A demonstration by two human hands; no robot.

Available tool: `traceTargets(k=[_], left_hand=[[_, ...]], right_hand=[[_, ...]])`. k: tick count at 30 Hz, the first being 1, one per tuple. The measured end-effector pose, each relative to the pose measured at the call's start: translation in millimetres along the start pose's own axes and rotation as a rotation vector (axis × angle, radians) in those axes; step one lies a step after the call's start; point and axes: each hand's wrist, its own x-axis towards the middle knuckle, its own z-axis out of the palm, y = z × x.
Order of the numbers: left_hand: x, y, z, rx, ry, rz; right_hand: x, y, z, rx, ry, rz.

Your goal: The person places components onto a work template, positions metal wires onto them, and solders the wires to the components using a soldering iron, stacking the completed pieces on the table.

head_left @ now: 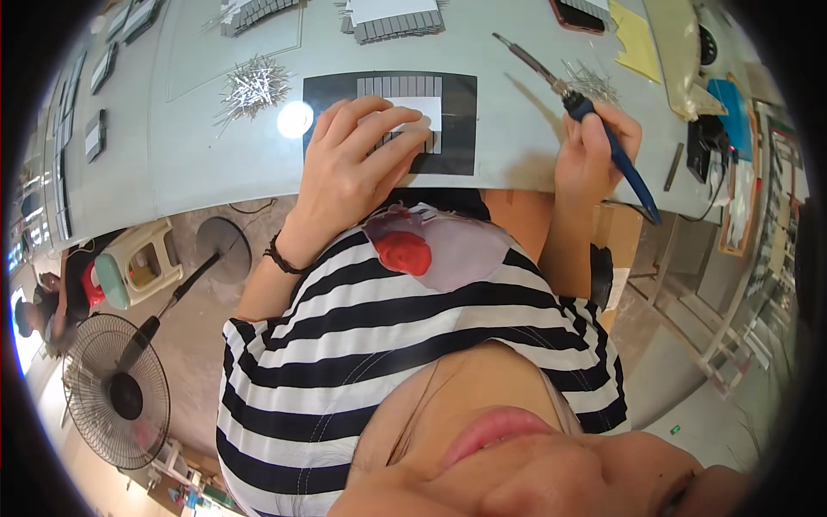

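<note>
My right hand (594, 148) is closed around the blue handle of a soldering iron (618, 155), held like a pen. Its metal tip points up and to the left, above the table surface. On a black mat (461, 125) lies a panel of grey strips (401, 86) with a white rectangle (431, 112) over part of it. My left hand (353, 155) rests on this panel, fingers stretched out and slightly spread, fingertips at the white rectangle. That hand hides the panel's left and lower parts.
Thin metal pins lie in a pile (256, 86) left of the mat, with a smaller pile (593, 82) at right. Stacked grey strip panels (396, 26) stand at the back. A phone (579, 15) and yellow sheet (637, 43) lie back right. A fan (125, 395) stands at lower left.
</note>
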Motion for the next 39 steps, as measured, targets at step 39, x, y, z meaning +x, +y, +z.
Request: traceTargets(k=[39], left_hand=[[10.5, 3.9, -2.9, 0.089, -0.238, -0.08]], right_hand=[[15.3, -5.8, -5.3, 0.0, -0.454, -0.248]])
